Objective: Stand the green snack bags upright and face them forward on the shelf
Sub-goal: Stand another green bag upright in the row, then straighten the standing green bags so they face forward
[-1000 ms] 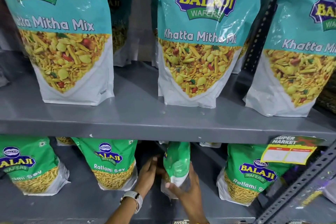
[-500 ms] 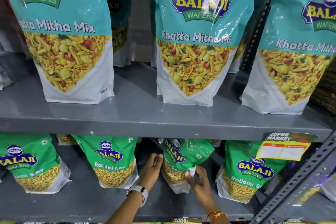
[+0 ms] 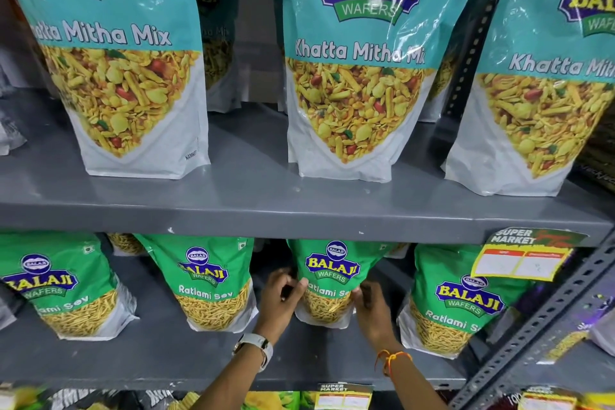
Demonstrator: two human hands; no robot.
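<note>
— Between the two sets of fingers: green Ratlami Sev bag [image 3: 329, 280], upright, logo facing out, base on the lower shelf [image 3: 139, 359].
— Grip?
— Left hand [image 3: 281, 298] curled against the bag's left edge, thumb on the front; right hand [image 3: 371, 304] pressed to the right edge, fingers [image 3: 361, 293] bent round it. Both grasping the bag, neither slack.
— Left of the left fingers?
— Another green bag [image 3: 208, 280], leaning a little, front showing. Further left, a third green bag [image 3: 56, 283], also front out.
— Right of the right fingers?
— Fourth green bag [image 3: 462, 296], tilted, label forward, just beside the right wrist. Yellow price tag [image 3: 522, 260] hanging above it from the upper shelf edge [image 3: 299, 213].
— Above the fingers?
— Three big teal Khatta Mitha Mix bags [image 3: 356, 60] standing on the upper shelf, well apart from the hands.
— On the wrists?
— White watch [image 3: 256, 344] on the left, orange thread [image 3: 391, 358] on the right.
</note>
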